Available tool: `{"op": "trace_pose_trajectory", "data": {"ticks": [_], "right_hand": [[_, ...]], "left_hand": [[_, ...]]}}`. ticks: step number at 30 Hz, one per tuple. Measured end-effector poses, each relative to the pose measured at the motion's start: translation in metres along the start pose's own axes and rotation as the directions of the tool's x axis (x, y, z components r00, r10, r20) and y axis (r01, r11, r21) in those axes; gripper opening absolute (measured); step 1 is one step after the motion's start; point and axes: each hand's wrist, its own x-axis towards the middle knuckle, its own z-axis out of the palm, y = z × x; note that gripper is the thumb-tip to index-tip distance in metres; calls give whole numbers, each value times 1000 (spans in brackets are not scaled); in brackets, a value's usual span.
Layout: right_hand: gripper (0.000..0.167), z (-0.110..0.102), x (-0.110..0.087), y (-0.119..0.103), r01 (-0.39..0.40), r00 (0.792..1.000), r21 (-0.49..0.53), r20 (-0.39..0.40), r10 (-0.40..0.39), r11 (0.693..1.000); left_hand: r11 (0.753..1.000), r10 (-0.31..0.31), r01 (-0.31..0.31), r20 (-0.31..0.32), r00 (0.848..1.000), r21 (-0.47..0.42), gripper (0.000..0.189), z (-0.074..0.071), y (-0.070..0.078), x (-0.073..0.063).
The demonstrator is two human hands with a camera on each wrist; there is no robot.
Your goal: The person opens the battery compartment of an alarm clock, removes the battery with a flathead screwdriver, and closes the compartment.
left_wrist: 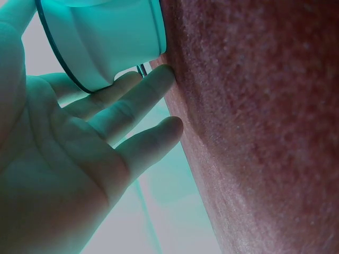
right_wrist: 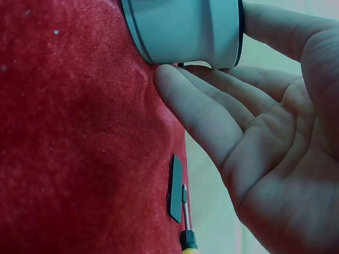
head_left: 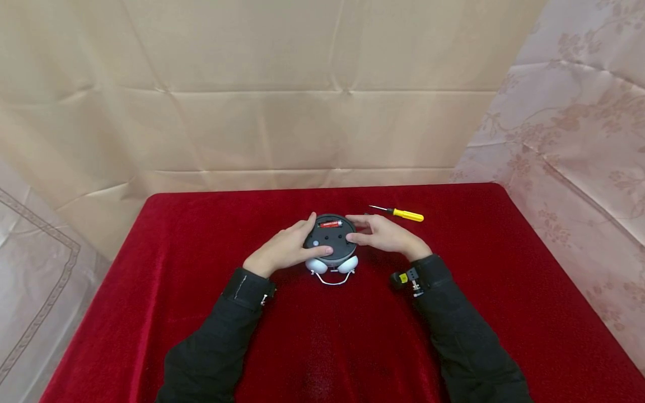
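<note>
A twin-bell alarm clock lies face down on the red cloth, its dark back upward and its white bells and handle toward me. One red battery sits in the open compartment at the far side of that back. My left hand grips the clock's left side, thumb across the back. From the right, my right hand holds the other side, thumb on the back and fingers around the rim. The clock's pale side shows between thumb and fingers in the right wrist view.
A yellow-handled screwdriver lies beyond my right hand, its tip pointing left. Close to its tip is a dark flat cover piece, mostly hidden in the head view. Red cloth covers the table, with a beige curtain behind.
</note>
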Motion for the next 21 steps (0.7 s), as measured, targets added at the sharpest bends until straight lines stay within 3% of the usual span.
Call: {"op": "trace_pose_trajectory", "data": {"ticks": [9,21], "right_hand": [[67,2,1,-1,-51,998,177,51,42,983],[67,3,3,2,-74,997,206,38,68,976]], "left_hand": [[1000,-5,5,0,1000,5,106,0,-1,0],[1000,-15,15,5,1000,3,106,0,0,0]]}}
